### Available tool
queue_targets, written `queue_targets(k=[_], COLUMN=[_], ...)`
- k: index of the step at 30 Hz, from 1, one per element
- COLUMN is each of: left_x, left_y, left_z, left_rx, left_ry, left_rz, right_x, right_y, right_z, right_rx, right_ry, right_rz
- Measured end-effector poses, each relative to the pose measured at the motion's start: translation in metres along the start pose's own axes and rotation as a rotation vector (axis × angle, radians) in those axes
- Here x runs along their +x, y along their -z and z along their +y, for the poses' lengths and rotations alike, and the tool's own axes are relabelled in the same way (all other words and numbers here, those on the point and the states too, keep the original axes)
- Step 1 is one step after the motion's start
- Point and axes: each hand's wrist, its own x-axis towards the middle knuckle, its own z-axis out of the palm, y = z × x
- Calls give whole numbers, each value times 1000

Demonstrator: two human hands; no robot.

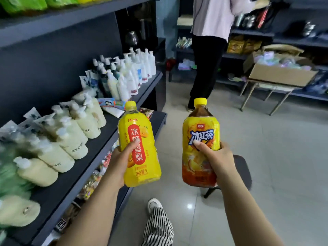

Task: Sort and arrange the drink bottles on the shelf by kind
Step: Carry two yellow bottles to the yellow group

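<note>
My left hand grips a yellow pear-drink bottle with a yellow cap and a red oval label, held upright in front of the dark shelf. My right hand holds an iced-tea bottle, upright, with a yellow cap, dark liquid at the neck and a yellow-orange label. Both bottles hang in the air above the floor, about a hand's width apart. No drink bottles show on the shelf.
The dark shelf on the left carries cream pump bottles and white pump bottles, with snack packets on the level below. Another person stands ahead in the aisle. A cardboard box sits on a metal table at right. A dark stool stands behind my right hand.
</note>
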Motion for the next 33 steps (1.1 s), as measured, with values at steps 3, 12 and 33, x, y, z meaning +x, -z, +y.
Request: queue_targets(k=[3, 12, 33], left_x=[55, 218, 374], left_y=[-24, -99, -218], left_z=[4, 98, 345], left_rx=[23, -11, -334], left_ry=[18, -56, -631], left_rz=[-58, -152, 6], right_x=[53, 215, 493], right_y=[-16, -66, -158], right_z=[-3, -98, -344], right_rx=[-46, -69, 350], right_ry=[-54, 7, 383], right_rz=[-5, 62, -351])
